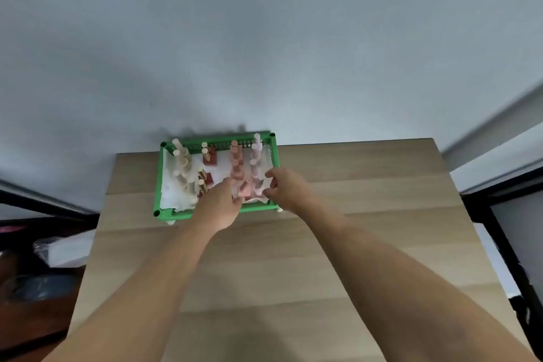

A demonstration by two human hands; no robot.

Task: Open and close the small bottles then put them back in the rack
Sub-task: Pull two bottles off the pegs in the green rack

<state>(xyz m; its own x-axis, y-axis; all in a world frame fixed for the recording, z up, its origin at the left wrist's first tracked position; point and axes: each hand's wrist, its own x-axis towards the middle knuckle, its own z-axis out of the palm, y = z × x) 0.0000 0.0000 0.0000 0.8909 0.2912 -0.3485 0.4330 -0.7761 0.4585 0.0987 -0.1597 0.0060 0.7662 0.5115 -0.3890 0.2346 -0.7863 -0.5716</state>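
Evidently both hands reach into the green perforated plastic rack (pixel 160 185) at the pale wooden table's (pixel 352 229) far edge, left hand (pixel 220 204) and right hand (pixel 286 188) flanking the small pink square-based bottle (pixel 244 189) in the rack's near-right corner, grips indiscernible; lifting it straight up would spare neighbouring bottles.

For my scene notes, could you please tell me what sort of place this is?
Probably an ordinary indoor room with a work desk: a wooden table against a plain grey wall, and a green rack of small bottles on it.
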